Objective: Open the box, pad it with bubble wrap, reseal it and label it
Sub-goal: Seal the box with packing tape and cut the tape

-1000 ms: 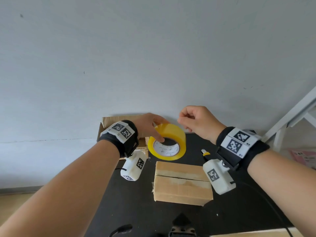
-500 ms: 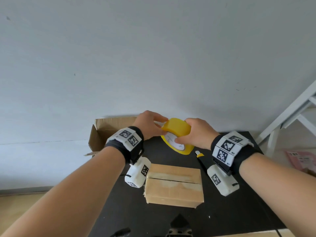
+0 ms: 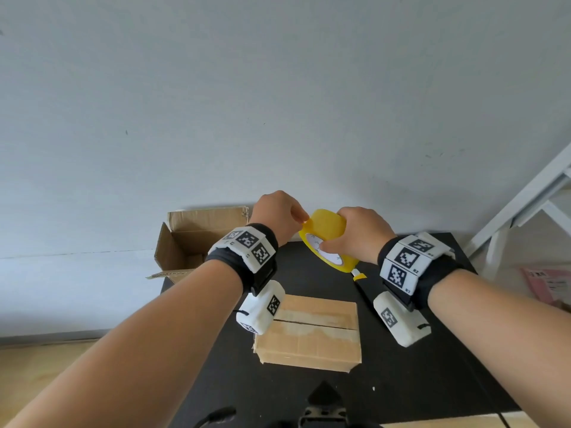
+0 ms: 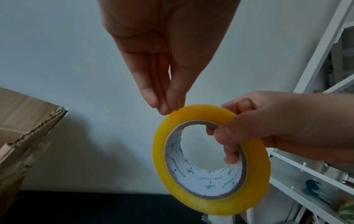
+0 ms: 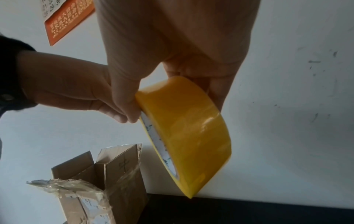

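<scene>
My right hand (image 3: 327, 246) holds a yellow tape roll (image 3: 328, 230) in the air above the back of the black table (image 3: 401, 381), thumb on its side and fingers through the core (image 4: 206, 159). My left hand (image 3: 301, 219) pinches the tape end (image 4: 175, 111) at the roll's upper rim with thumb and fingertips (image 4: 162, 106). The closed cardboard box (image 3: 309, 335) lies on the table below my wrists, with its centre seam untaped. In the right wrist view the roll (image 5: 187, 136) tilts down and to the right, and my left hand (image 5: 67, 86) meets it from the left.
An open, torn cardboard box (image 3: 191, 239) stands at the table's back left against the wall. A utility knife with a yellow tip (image 3: 358, 277) lies right of the closed box. A white frame (image 3: 525, 205) and a pink paper (image 3: 547, 284) are off to the right.
The roll has passed from my left hand to my right, which now grips it through the core. My left hand has shifted to pinch the tape at the rim.
</scene>
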{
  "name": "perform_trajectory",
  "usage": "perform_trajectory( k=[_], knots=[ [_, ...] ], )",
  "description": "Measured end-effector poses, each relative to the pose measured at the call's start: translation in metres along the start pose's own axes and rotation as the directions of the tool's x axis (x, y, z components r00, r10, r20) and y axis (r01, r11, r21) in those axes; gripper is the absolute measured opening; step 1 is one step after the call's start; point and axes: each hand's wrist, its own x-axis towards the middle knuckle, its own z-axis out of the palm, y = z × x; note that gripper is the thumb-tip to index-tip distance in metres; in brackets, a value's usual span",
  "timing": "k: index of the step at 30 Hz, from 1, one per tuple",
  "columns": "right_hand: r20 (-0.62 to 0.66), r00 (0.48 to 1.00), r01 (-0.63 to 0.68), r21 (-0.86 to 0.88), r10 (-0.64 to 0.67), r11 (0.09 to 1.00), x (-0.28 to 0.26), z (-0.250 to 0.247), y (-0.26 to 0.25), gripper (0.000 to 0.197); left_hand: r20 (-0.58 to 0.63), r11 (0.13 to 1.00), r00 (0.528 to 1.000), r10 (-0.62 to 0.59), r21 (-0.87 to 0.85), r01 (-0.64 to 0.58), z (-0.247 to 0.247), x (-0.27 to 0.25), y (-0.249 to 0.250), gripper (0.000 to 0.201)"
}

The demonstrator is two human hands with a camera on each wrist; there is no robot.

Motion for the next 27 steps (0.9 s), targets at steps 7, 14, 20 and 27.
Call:
perform_trajectory(
  k=[7, 14, 20, 27],
  knots=[
    [0.035, 0.999, 0.006, -0.137, -0.001, 0.991, 0.002, -0.002, 0.003, 0.042, 0.116, 0.894, 0.988, -0.107, -0.423, 0.146, -0.005, 0.001, 0.013, 0.026],
    [0.012, 0.999, 0.049, -0.085, -0.048, 0.995, 0.004, -0.009, -0.002, 0.035, 0.183, 0.931, 0.980, -0.076, -0.339, 0.135, -0.007, -0.002, 0.027, 0.030],
    [0.074, 0.994, 0.089, -0.135, -0.080, 0.987, 0.003, -0.002, -0.005, 0.040, 0.301, 0.979, 0.944, -0.135, -0.105, 0.173, -0.008, -0.005, 0.028, 0.036],
    [0.203, 0.965, 0.177, -0.038, -0.166, 0.984, -0.001, 0.000, -0.004, 0.068, 0.345, 0.988, 0.931, -0.117, 0.136, 0.074, -0.023, 0.007, 0.020, 0.012]
  ],
)
